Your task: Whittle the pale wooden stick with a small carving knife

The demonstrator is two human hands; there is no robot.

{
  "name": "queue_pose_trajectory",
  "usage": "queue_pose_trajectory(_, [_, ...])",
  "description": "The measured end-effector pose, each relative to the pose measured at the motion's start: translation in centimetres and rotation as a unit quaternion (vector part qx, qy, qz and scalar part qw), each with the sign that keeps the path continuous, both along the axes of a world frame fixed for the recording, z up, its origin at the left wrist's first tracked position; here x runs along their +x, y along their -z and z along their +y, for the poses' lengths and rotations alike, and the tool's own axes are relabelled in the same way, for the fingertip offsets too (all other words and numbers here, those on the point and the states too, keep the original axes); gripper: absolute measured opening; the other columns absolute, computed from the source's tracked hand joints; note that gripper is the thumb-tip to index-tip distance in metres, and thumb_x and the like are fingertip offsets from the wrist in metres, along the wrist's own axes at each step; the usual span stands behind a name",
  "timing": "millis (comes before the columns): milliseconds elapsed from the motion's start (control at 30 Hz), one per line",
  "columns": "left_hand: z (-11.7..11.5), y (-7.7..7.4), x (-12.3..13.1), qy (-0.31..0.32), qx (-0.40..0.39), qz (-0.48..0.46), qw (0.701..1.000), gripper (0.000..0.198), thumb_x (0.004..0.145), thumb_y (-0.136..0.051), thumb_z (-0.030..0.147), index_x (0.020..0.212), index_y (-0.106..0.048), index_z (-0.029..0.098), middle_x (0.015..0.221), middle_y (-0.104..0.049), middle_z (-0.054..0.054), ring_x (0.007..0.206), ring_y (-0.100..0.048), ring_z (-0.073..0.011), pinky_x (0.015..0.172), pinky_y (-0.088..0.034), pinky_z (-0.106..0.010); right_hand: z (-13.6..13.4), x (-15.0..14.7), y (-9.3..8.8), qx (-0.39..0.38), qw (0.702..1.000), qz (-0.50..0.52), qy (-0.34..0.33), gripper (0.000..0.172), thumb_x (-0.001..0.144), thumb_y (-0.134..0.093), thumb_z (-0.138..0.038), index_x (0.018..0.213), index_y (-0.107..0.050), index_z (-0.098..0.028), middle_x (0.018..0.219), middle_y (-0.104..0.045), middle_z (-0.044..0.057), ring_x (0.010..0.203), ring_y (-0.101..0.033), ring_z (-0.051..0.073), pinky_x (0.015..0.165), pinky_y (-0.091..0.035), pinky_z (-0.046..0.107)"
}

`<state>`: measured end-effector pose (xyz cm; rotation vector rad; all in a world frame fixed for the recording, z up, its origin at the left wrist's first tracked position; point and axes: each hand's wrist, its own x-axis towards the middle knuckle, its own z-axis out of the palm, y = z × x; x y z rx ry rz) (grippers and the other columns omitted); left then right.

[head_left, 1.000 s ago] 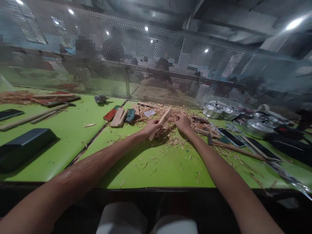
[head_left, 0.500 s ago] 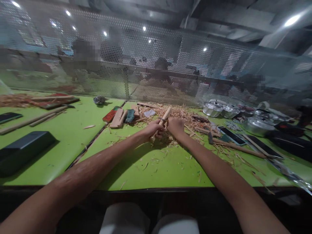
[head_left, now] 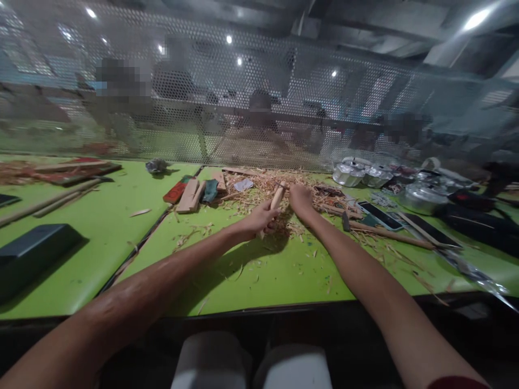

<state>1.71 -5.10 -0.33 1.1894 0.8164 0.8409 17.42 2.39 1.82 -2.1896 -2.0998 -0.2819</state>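
Observation:
My left hand (head_left: 263, 217) is wrapped round a pale wooden stick (head_left: 278, 197), which slants up and away over the bench. Closed in a fist, my right hand (head_left: 300, 200) is just right of the stick's far end. A thin dark knife blade (head_left: 280, 186) juts left from this fist across the stick's tip; its handle is hidden in the fingers. Curled wood shavings (head_left: 259, 183) lie heaped behind and beneath both hands.
The green bench (head_left: 243, 281) ends at a perforated screen (head_left: 243, 129), people behind it. Left are wood blocks (head_left: 188, 195) and a dark green box (head_left: 38, 259). Right are a hammer (head_left: 389, 233), a phone (head_left: 380, 215) and silvery metal pots (head_left: 348, 172).
My right hand has moved away from my left, and the blade has slid from mid-stick to the far tip. My left hand still grips the stick. The whole view has shifted slightly.

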Motion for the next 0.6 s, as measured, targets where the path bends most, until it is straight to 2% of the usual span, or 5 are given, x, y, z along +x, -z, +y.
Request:
queue_pose_trajectory(167, [0.3,0.7,-0.1,0.04,-0.012,-0.045,0.998,0.042,0.092,-0.06,0.013,0.132,-0.047,0.019,0.074,-0.045,0.006,0.05,-0.043,-0.0059,0.043,-0.032,-0.015,0.9,1.6,0.2,0.038,0.999,0.023,0.029,0.038,0.102,-0.045,-0.012,0.124,-0.076,-0.009,0.119,-0.074,0.023,0.113,-0.07,0.027,0.092,-0.049,0.028])
queue_pose_trajectory(233, [0.5,0.9,-0.3,0.038,-0.025,-0.061,0.997,0.041,0.09,-0.062,0.013,0.128,-0.048,0.019,0.074,-0.045,0.005,0.049,-0.042,-0.0053,0.042,-0.031,-0.014,0.8,1.6,0.1,0.037,0.998,0.032,0.035,0.035,0.101,-0.051,-0.015,0.124,-0.076,-0.011,0.119,-0.075,0.021,0.113,-0.07,0.026,0.091,-0.049,0.026])
queue_pose_trajectory(400, [1.1,0.9,-0.8,-0.002,-0.045,-0.058,0.997,0.027,0.089,-0.061,0.01,0.112,-0.05,0.019,0.073,-0.047,0.005,0.047,-0.042,-0.0054,0.04,-0.031,-0.014,-0.4,0.3,-0.4,0.029,0.997,0.047,-0.046,0.035,0.1,-0.056,-0.031,0.124,-0.078,-0.019,0.117,-0.077,0.015,0.109,-0.071,0.023,0.087,-0.047,0.025])
queue_pose_trajectory(533, [1.8,0.9,-0.9,-0.024,-0.029,-0.068,0.997,0.022,0.087,-0.059,0.007,0.103,-0.05,0.02,0.069,-0.044,0.006,0.045,-0.04,-0.0052,0.038,-0.028,-0.014,-1.7,-1.7,-0.5,-0.028,0.997,0.02,-0.069,0.037,0.094,-0.061,-0.027,0.124,-0.077,-0.012,0.117,-0.077,0.018,0.11,-0.071,0.025,0.087,-0.048,0.024])
queue_pose_trajectory(600, [2.0,1.1,-0.7,-0.039,-0.02,-0.073,0.996,0.019,0.087,-0.058,0.009,0.096,-0.047,0.021,0.067,-0.041,0.007,0.043,-0.036,-0.0047,0.037,-0.023,-0.014,-2.2,-2.5,-0.6,-0.051,0.996,0.012,-0.068,0.039,0.096,-0.06,-0.027,0.126,-0.075,-0.007,0.119,-0.075,0.021,0.113,-0.07,0.026,0.089,-0.049,0.025])
